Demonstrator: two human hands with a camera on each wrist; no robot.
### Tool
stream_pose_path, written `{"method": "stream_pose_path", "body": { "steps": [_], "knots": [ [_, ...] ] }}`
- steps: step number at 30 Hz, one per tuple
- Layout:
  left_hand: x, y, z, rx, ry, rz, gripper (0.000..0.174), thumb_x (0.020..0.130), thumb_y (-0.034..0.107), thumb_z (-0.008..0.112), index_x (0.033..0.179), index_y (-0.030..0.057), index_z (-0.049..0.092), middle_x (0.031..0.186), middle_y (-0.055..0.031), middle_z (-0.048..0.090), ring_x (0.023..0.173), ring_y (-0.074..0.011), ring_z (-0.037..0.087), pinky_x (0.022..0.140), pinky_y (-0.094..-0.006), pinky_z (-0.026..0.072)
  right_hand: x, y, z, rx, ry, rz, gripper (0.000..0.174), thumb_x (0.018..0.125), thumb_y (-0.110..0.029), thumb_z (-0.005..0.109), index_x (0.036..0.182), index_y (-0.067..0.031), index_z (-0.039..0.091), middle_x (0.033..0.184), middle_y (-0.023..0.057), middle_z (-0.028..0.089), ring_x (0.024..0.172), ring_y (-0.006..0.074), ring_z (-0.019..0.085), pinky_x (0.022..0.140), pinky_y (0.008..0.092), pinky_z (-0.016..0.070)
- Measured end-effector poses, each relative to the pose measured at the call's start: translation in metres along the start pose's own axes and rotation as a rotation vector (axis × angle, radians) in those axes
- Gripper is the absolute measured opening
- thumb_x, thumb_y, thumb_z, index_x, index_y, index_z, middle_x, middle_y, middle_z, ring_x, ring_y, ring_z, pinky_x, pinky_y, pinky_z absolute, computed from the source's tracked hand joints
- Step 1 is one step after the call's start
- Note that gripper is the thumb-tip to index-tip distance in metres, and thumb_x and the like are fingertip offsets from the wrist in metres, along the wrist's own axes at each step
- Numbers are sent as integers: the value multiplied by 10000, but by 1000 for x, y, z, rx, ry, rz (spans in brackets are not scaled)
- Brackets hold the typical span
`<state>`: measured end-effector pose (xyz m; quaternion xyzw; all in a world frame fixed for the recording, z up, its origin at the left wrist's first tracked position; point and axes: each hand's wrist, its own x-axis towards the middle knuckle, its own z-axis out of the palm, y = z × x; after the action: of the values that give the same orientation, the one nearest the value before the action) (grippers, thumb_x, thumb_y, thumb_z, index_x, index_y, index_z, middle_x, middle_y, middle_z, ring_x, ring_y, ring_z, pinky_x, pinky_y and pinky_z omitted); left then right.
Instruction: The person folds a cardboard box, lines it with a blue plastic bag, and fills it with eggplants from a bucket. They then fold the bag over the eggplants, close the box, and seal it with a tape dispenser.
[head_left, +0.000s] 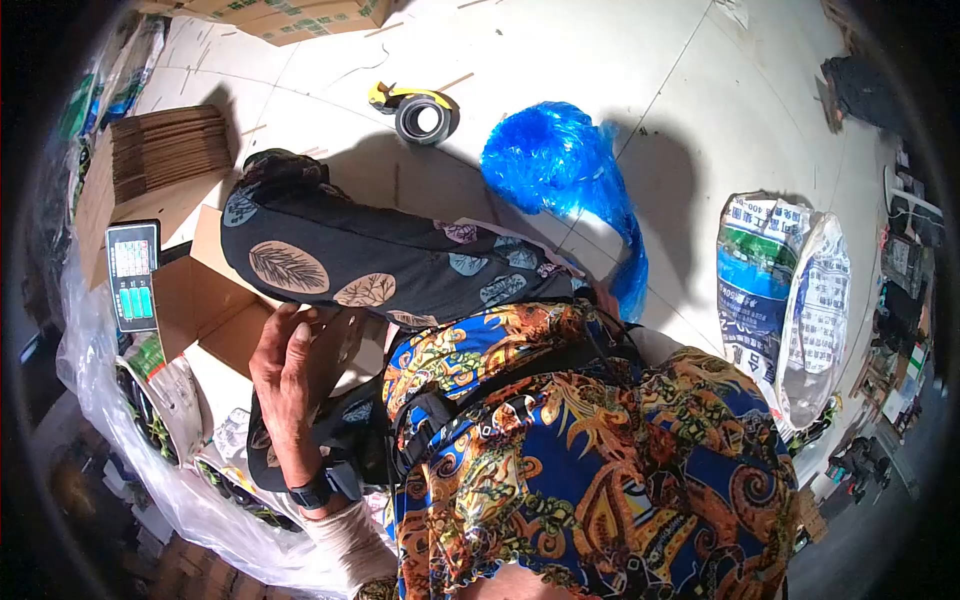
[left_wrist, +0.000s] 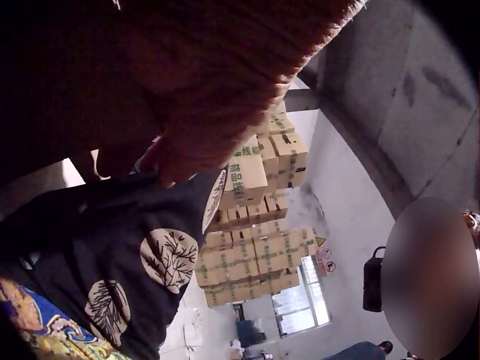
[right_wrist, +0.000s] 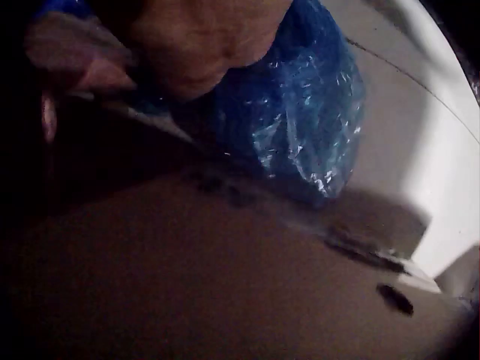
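Observation:
My left hand, with a dark band at its wrist, is beside an open cardboard box in the head view. Its fingers are loosely bent near the dark leaf-print trouser leg, and no held thing shows. In the right wrist view my right hand has its fingers curled at a crumpled blue plastic bag and grips it; part of this hand is in shadow. The head view shows the blue bag's bunched body on the floor, its tail running toward me, while the right hand is hidden there.
A tape dispenser lies on the tiled floor. Flattened cardboard is stacked beyond a scale with a green display at the left. A printed woven sack stands at the right. Stacked cartons and a person are farther off.

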<state>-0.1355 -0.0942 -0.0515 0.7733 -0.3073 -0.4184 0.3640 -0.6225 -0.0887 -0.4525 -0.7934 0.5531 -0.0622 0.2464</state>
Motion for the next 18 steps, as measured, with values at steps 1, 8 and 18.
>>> {"method": "stream_pose_path", "body": {
  "steps": [1, 8, 18],
  "knots": [
    [2, 1, 1, 19, 1, 2, 406, 942, 240, 604, 1232, -39, 555, 1081, -131, 666, 1004, -187, 611, 919, -294, 442, 10, 11, 0, -73, -124, 20, 355, 849, -144, 529, 1203, -117, 542, 915, 126, 617, 795, 309, 626, 585, 477, 500],
    [7, 8, 3, 59, -7, -18, 418, 945, 257, 596, 1227, -48, 554, 1084, -139, 666, 982, -201, 625, 892, -303, 465, 177, 4, -114, 243, 36, 301, 408, 803, -75, 550, 1208, -36, 528, 980, 265, 637, 955, 416, 627, 804, 500, 490],
    [2, 3, -1, 28, -3, -6, 402, 950, 228, 594, 1241, -47, 549, 1086, -123, 655, 1005, -203, 615, 929, -322, 460, 200, -52, -167, 946, -149, 589, 499, 889, -281, 631, 1296, -24, 496, 1194, 106, 572, 1043, 211, 547, 886, 333, 459]
  ]
}}
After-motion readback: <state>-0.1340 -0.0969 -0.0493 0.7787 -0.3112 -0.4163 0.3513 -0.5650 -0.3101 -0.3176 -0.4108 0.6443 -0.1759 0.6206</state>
